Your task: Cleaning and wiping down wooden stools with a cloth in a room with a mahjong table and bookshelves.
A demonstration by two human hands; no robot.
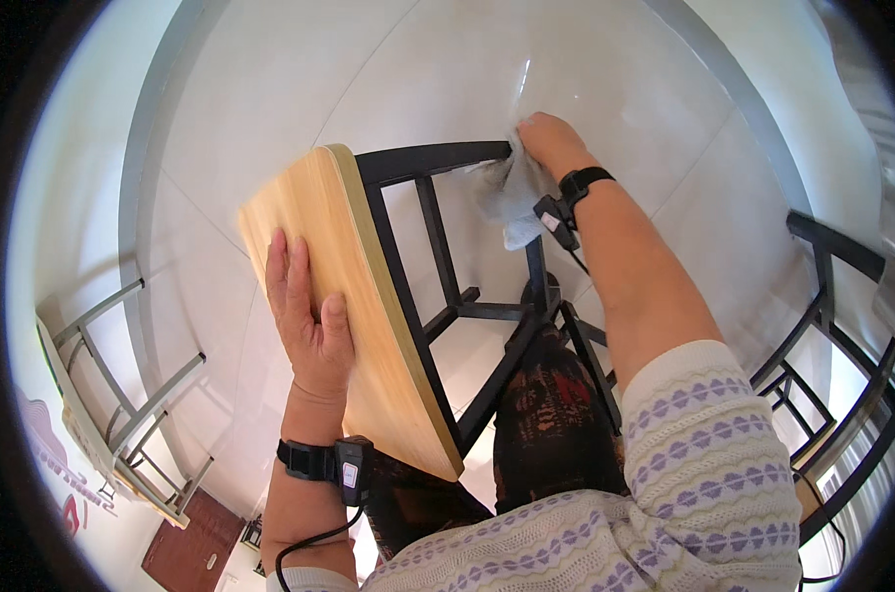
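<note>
A stool or chair with a light wood seat point(369, 335) and a black frame point(433, 158) is tipped on its side in front of me, its legs pointing right. My left hand point(307, 321) lies flat against the broad face of the seat, fingers stretched upward. At the far end of a black leg, my right hand point(551, 141) is closed on a pale grey cloth point(512, 192), which hangs down from it beside the leg end. The fingertips of that hand are partly hidden. Each wrist wears a black strap with a small device and a cable.
Large pale tiles cover the floor point(615, 79), with a grey border along the walls. To the left lies or stands furniture with grey metal legs point(161, 395). Dark-framed chairs point(832, 335) stand at the right. A brown door point(193, 543) shows at lower left.
</note>
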